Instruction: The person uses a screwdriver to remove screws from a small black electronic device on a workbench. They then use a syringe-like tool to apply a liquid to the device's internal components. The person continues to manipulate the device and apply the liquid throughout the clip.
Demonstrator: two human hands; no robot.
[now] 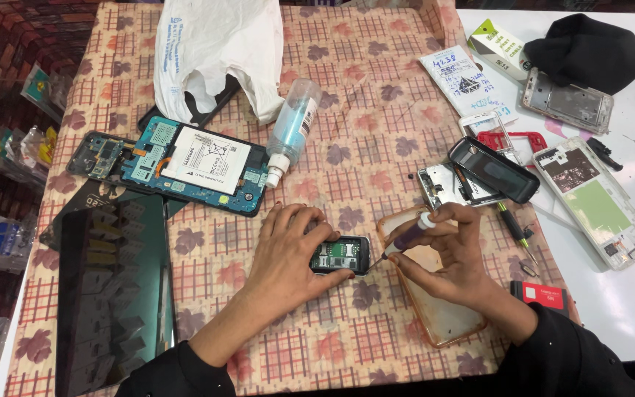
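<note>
My left hand grips a small opened phone from its left side, pressing it onto the patterned tablecloth. The phone lies face down with its green circuit board and card slots showing. My right hand holds a small purple-handled screwdriver, its tip touching the phone's right edge. Under my right hand lies a clear phone case with an orange rim.
An opened tablet with a white battery lies at the left, a dark screen panel below it. A clear liquid bottle, a white plastic bag, several phone frames, a black cover and a black cloth lie around.
</note>
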